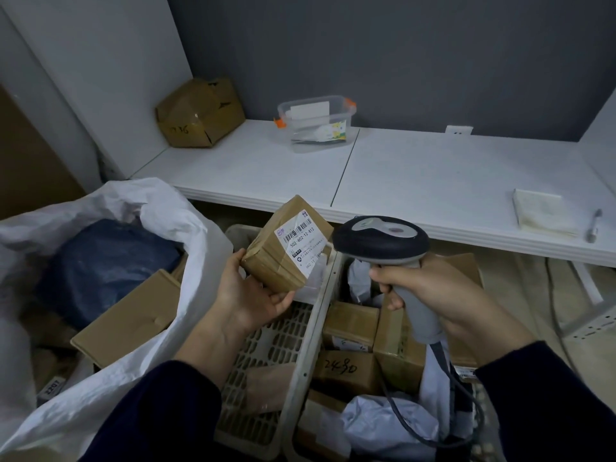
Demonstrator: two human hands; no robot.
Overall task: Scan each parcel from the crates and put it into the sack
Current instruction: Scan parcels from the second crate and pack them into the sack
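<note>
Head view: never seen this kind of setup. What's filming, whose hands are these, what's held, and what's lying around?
There is no robot here. One camera worn on a person's head looks down at their two bare hands. The left hand holds a small brown parcel, label up. The right hand grips a corded scanner, its head close to the label. Below are pale plastic crates with more parcels. On the left, an open white sack already holds a box and a dark blue bag. Behind, a white table carries a cardboard carton, a clear tub and a pen.
</note>
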